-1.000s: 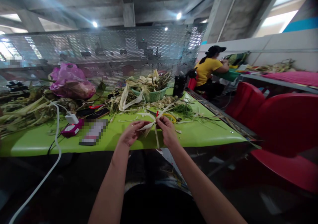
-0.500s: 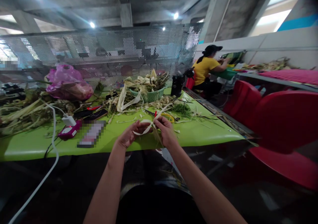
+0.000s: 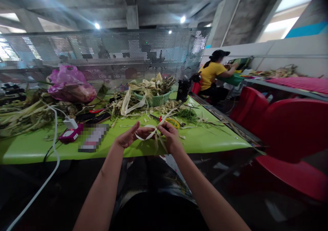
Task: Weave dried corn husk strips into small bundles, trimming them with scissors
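Observation:
Both my hands are raised over the near edge of the lime green table. Between them runs a pale dried leaf strip, bent into a loop with loose ends hanging down. My left hand pinches the looped end with thumb and fingers. My right hand is closed around the strip's other end, where several strands stick up and down. A red-handled tool lies on the table just behind my right hand.
A green basket of dried husks stands mid-table, with husk piles at left and a pink plastic bag behind. A white charger and cable, a pink device and phones lie left. Red chairs stand right. A person in yellow sits beyond.
The straight strip has been bent round into a loop between my hands. My left hand's fingers have shifted along it and both hands sit slightly lower and closer.

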The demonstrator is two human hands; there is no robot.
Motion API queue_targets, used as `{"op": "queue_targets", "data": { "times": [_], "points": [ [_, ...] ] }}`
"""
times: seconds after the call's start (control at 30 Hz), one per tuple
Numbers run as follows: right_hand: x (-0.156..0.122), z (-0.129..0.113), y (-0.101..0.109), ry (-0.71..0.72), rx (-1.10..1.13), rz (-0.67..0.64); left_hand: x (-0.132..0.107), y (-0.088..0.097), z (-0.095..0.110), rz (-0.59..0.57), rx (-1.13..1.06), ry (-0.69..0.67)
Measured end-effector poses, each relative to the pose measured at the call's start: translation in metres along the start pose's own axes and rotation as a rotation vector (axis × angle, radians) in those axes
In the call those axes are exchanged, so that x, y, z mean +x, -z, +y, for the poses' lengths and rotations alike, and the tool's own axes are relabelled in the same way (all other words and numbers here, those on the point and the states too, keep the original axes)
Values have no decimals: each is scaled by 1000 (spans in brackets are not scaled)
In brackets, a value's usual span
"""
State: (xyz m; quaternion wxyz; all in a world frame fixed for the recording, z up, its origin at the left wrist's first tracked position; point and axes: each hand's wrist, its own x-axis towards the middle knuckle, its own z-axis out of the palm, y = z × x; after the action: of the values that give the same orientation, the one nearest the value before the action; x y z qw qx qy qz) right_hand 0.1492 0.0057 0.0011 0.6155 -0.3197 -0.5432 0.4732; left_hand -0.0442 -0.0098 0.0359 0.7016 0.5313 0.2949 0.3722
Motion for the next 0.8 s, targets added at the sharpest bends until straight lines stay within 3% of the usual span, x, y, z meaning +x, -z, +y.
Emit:
{"op": "queue_targets", "data": {
  "times": [0.13,0.33,0.5,0.63,0.7,0.8],
  "points": [
    [-2,-4,0,-12,-1,-16,-1,-1,6,-64,-31,-15],
    [-1,-1,1,-14,43,-17,-4,-3,10,-34,-90,0],
    [-1,-1,1,-13,55,-33,0,-8,8,-24,61,-52],
    [-2,-2,0,-41,52,-68,10,-25,2,52,314,-151],
    [-2,-1,0,-45,46,-52,16,-32,-6,181,368,-238],
    [-2,1,1,-44,41,-30,24,-35,-20,329,332,-263]
  ]
}}
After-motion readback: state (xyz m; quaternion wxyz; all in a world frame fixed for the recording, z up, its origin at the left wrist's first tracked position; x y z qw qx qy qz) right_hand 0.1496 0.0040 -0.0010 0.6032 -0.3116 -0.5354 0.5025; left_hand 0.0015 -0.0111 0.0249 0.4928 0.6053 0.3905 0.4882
